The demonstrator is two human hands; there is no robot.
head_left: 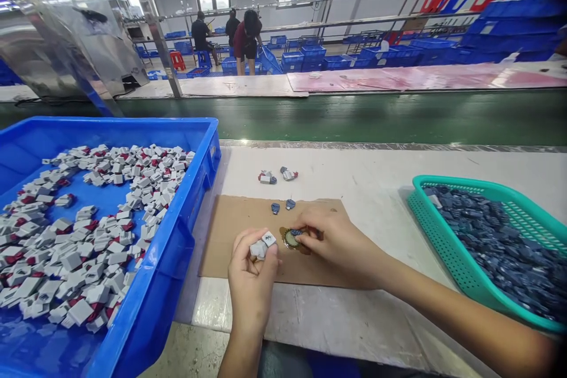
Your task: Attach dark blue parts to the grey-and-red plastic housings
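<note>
My left hand (253, 271) is closed around a small light-grey plastic part (262, 246) with blocky ends, held above the cardboard sheet (230, 236). To its right, my right hand (328, 235) pinches a small dark-blue plastic piece (296, 233) over a round, shallow dish (292, 240) with a brownish, wet-looking rim. Whether the piece touches the dish I cannot tell. Two more dark-blue pieces (275, 208) lie near the cardboard's far edge. Beyond it, on the white table, rest two grey parts (267, 178) with blue and red bits on them.
A blue tray (195, 189) on the left holds many grey-and-red parts. On the right stands a green perforated basket (436, 248) full of dark-blue pieces. A green conveyor belt (354, 117) runs behind the table. Several people (248, 35) and blue crates are in the background.
</note>
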